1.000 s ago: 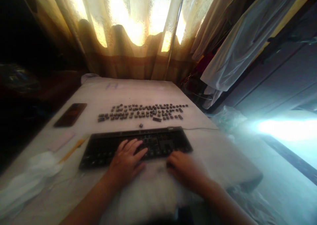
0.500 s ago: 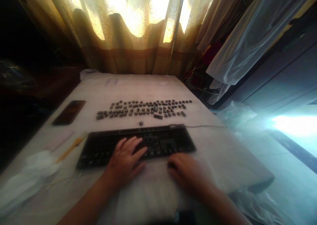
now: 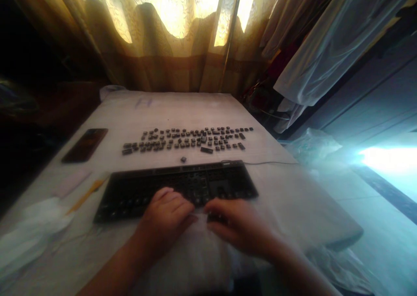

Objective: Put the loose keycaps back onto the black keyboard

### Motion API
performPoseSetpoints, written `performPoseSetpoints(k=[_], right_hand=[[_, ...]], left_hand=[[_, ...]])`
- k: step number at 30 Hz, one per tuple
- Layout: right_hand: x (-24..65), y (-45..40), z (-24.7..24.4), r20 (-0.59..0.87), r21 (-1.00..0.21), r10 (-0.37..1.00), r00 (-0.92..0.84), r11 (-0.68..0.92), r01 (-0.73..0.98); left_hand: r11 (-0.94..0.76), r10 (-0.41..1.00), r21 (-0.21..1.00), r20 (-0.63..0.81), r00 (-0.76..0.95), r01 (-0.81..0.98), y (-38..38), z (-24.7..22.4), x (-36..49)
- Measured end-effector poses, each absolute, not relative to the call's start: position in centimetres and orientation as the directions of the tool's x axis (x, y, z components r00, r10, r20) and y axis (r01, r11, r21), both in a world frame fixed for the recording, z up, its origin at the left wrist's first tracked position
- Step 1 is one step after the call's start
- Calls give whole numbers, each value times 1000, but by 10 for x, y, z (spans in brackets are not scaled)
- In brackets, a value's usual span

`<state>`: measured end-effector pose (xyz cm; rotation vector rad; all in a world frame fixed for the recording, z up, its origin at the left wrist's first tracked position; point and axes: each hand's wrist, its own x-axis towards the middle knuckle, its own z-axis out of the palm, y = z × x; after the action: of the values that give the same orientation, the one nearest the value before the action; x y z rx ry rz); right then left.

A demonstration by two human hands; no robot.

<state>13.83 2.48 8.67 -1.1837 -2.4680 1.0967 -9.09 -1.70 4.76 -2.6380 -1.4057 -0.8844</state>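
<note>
A black keyboard (image 3: 153,186) lies on the white-covered table, with many of its keys off. My left hand (image 3: 167,213) rests over its front edge, fingers bent and pressed together, fingertips hidden. Just right of it, my right hand (image 3: 237,224) is curled at the keyboard's front edge, a small dark thing between thumb and fingers, too blurred to name. Loose black keycaps (image 3: 169,146) lie in uneven rows behind the keyboard. One single keycap (image 3: 183,159) sits apart, close to its back edge.
A dark phone (image 3: 85,145), a pink strip (image 3: 72,183), a yellow tool (image 3: 85,196) and crumpled white plastic (image 3: 39,226) lie at the left. A thin cable (image 3: 270,162) runs right from the keyboard. Curtains (image 3: 182,65) hang behind the table (image 3: 189,110).
My left hand's spread fingers have drawn together and bent. My right hand has moved left, closer to my left hand, and the dark thing in it shows more. The view has shifted slightly.
</note>
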Motion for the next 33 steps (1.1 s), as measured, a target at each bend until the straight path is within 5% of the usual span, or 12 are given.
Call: performPoseSetpoints(k=[3,5,9,14,23,33], right_hand=[[151,39,80,-190,-859,665,-723,244,451],[156,48,68,-126,-978,625,-770,54,203],[129,48,52,11,-970,778,-628,-144,-195],[75,43,65,163,-986,908,-386,167,-24],[91,82,70,97,-938,878,-469,239,252],[88,85,49,179,-859,747,-640,436,269]], left_hand=[[-589,765,268,490,418,762,-18,46,-98],[-574,771,309,516,374,758,-18,45,-102],[-542,766,315,567,304,779,-15,47,-99],[-493,745,199,600,292,847,-2,56,-93],[-281,823,196,552,131,940,5,36,-166],[-219,809,216,585,53,952,2,35,-186]])
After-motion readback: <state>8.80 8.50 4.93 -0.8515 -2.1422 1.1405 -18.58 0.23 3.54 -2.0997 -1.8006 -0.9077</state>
